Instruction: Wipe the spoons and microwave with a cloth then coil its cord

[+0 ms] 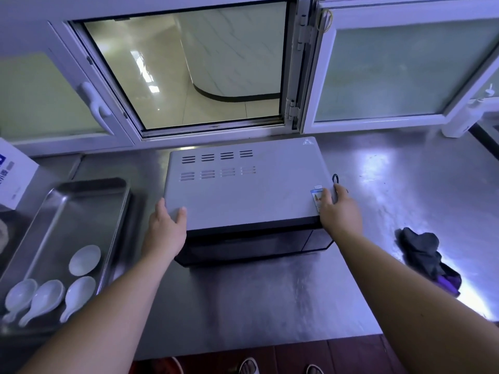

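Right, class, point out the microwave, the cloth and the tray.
microwave point(243, 184): head view, on its grey top panel.
cloth point(421, 252): head view, on its dark crumpled middle.
tray point(77, 220): head view, on its bare metal floor.

A grey-topped microwave point(243, 190) with a dark front stands mid-frame, vents toward the back. A small loop of black cord point(335, 178) pokes up at its right edge. Four white spoons point(43, 295) lie at lower left: three side by side, one just above. A crumpled dark cloth point(424, 255) lies at right, apart from the microwave.
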